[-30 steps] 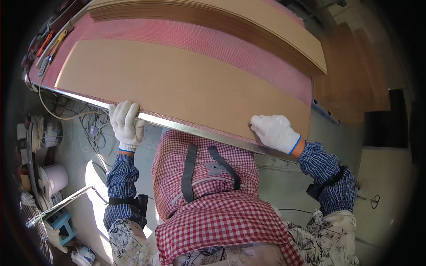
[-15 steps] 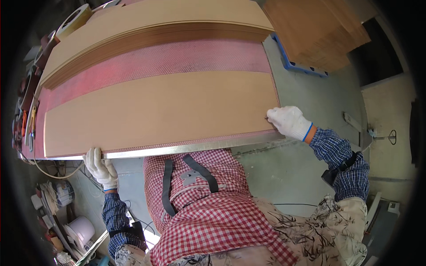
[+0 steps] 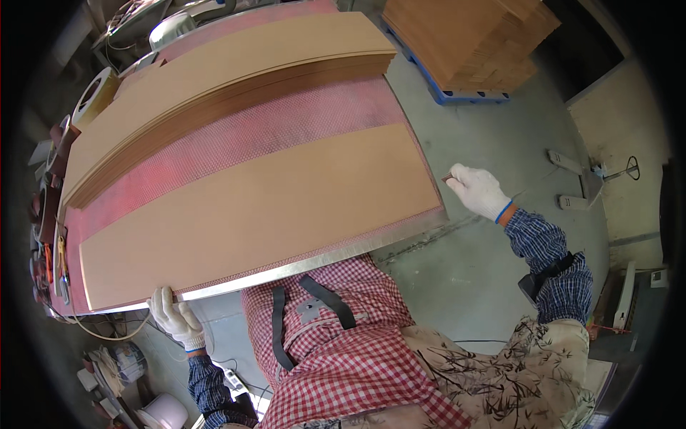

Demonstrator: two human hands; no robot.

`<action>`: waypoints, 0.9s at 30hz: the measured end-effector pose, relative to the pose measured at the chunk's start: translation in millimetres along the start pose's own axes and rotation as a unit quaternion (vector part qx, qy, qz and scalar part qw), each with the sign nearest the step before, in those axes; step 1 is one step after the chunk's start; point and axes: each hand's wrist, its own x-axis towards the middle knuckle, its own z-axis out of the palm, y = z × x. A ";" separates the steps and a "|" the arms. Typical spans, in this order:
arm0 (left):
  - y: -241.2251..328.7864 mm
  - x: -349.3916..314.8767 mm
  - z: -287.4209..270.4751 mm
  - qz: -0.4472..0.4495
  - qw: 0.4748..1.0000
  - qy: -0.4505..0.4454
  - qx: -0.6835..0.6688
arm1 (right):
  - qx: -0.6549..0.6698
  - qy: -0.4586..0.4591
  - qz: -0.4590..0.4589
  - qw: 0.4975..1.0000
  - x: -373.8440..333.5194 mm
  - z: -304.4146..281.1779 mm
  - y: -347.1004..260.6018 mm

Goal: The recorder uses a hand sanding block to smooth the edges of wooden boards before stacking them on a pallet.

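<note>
A long brown cardboard sheet (image 3: 264, 207) lies flat along the near side of a table with a red, bubble-textured top (image 3: 250, 127). My left hand (image 3: 177, 319), in a white knit glove, rests its outstretched fingers on the sheet's near edge by the metal table rim, toward the left. Beyond the table's right edge, my right hand (image 3: 480, 193), also gloved, is held in the air with its fingers closed. A small dark brownish bit sticks out at its fingertips; its kind cannot be made out. That hand is apart from the sheet.
Stacked long cardboard sheets (image 3: 236, 71) lie across the table's far half. Tape rolls (image 3: 96, 96) and hand tools (image 3: 61, 264) line its left side. Cardboard is piled on a blue pallet (image 3: 471, 96) at the far right. A cable (image 3: 107, 334) hangs below the left corner.
My right hand has moved off the sheet's right end, out over the floor. My left hand stays at the near edge. The whole view has shifted and tilted.
</note>
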 end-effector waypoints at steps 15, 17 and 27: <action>-141.8 79.0 -37.1 -0.259 0.956 -0.015 0.137 | 0.401 0.078 0.148 0.901 -27.3 18.9 -39.5; -180.6 65.4 -50.1 -0.298 0.937 -0.021 0.181 | 0.389 0.085 0.106 0.911 -28.6 28.0 -35.7; -294.9 51.6 -79.4 -0.529 0.817 -0.174 0.148 | 0.376 0.102 0.195 0.900 -27.5 39.1 -34.5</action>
